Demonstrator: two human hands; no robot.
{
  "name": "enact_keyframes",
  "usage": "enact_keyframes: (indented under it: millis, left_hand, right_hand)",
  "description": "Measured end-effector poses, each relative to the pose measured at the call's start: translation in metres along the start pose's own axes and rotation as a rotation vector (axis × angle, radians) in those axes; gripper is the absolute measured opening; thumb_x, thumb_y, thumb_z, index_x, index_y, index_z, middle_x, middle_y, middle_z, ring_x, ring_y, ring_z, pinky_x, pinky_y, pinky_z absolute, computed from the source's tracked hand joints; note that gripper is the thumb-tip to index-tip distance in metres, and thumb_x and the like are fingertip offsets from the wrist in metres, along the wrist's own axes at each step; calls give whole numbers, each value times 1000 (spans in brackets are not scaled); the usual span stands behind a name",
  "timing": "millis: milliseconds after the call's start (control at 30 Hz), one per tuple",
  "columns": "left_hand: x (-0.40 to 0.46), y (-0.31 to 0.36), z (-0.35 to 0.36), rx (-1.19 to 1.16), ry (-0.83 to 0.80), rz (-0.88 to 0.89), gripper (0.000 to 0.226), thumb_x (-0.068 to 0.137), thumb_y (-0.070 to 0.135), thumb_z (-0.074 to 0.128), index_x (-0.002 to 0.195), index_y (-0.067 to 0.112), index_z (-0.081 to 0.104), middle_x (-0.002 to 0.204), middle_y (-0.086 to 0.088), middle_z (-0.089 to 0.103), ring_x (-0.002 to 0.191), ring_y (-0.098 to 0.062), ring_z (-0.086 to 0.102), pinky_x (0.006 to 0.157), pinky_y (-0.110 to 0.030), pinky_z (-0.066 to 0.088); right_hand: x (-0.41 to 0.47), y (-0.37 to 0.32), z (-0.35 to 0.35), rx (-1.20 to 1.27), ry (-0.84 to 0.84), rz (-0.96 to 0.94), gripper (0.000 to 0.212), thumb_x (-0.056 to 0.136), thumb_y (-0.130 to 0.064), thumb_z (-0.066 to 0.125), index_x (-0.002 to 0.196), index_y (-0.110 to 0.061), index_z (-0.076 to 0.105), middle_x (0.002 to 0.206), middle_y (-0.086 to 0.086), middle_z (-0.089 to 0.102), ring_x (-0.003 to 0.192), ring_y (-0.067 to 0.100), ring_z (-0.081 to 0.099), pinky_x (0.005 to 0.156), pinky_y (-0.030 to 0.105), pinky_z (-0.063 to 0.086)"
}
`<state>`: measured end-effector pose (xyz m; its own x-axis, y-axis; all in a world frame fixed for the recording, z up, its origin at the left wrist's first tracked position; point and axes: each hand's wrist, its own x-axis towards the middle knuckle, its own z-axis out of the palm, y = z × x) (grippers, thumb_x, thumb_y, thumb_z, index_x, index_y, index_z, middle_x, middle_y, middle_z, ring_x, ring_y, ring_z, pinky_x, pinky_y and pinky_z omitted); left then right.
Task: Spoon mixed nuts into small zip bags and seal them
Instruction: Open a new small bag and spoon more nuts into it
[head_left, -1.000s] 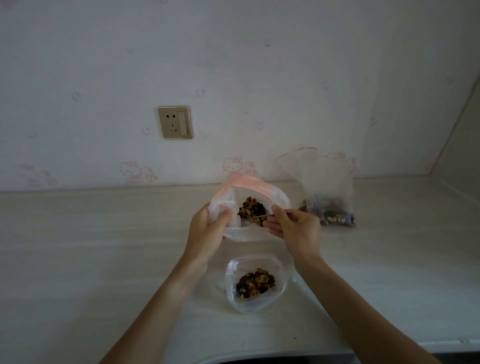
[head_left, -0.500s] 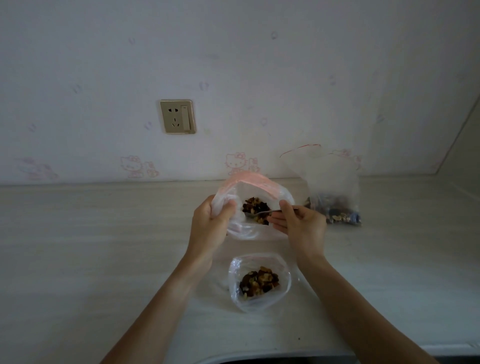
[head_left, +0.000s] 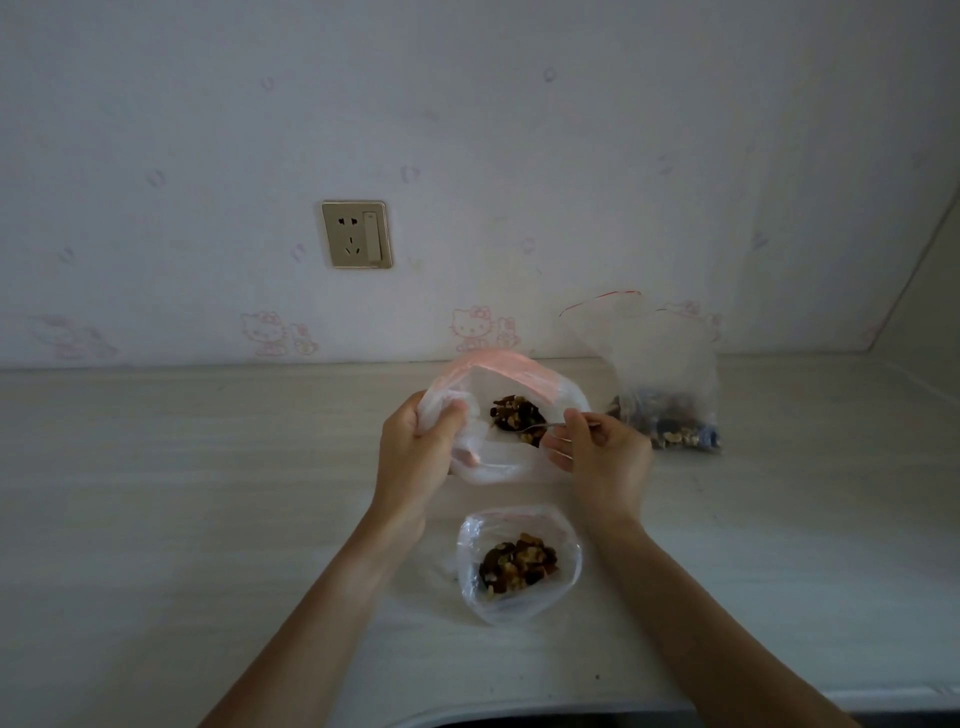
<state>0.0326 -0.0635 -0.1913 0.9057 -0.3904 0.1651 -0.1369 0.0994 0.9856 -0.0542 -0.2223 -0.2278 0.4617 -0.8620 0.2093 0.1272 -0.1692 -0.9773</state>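
Together, we worked at a pale table (head_left: 182, 519) set against a wall, seen from above over our own forearms. Our left hand (head_left: 415, 447) gripped the left rim of a small zip bag (head_left: 498, 462) with a pink seal strip, fingers curled round the bunched plastic, holding its mouth wide and tilted toward us so a spoon could enter freely. Our right hand (head_left: 597, 452) pinched the handle of a metal spoon (head_left: 540, 427) between thumb and fingertips, the other fingers loosely bent beneath. The spoon's bowl, heaped with mixed nuts (head_left: 517, 413), sat inside the bag's mouth, seemingly about to be tipped. This held bag was lifted just above the table's middle, toward the back edge.

Nearer the front edge, just below our hands, a second small bag (head_left: 519, 564) lay on the table with its mouth unsealed and a portion of nuts already inside; it appeared to be waiting for sealing. Toward the back right, a larger supply bag (head_left: 665, 384) stood slumped against the wall, close to the spoon hand, probably for short trips. A wall socket (head_left: 357, 235) sat above the table.
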Motion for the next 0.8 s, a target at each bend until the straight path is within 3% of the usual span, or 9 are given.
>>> enact_keyframes:
  millis: [133, 333, 500, 800]
  left_hand:
    - [0, 0, 1, -6, -19, -14, 10, 100, 23, 65, 105, 19, 73, 84, 2, 76, 55, -17, 69, 55, -27, 58]
    - [2, -4, -2, 55, 11, 9, 9, 100, 23, 64, 103, 19, 72, 80, 2, 75, 55, -18, 70, 57, -34, 57]
    - [4, -8, -5, 77, 40, 13, 9, 99, 23, 64, 101, 18, 71, 80, -1, 75, 56, -18, 71, 58, -37, 58]
    - [4, -10, -5, 108, 16, 3, 9, 98, 25, 64, 98, 19, 70, 77, 2, 75, 56, -18, 71, 56, -32, 57]
  right_hand:
    - [0, -1, 4, -29, 1, 13, 20, 102, -23, 63, 84, -23, 72, 73, -1, 77, 65, 17, 77, 62, 42, 65]
    - [-1, -2, 8, -106, 29, -20, 23, 103, -28, 61, 93, -13, 74, 78, 0, 75, 59, 17, 75, 56, 45, 64]
    - [-1, 0, 7, -102, 40, -51, 19, 103, -30, 61, 91, -21, 73, 82, -3, 76, 58, 15, 75, 53, 43, 63]
    - [10, -2, 7, -42, -11, 173, 13, 98, -27, 69, 87, -23, 74, 82, -6, 78, 61, 16, 76, 61, 44, 64]
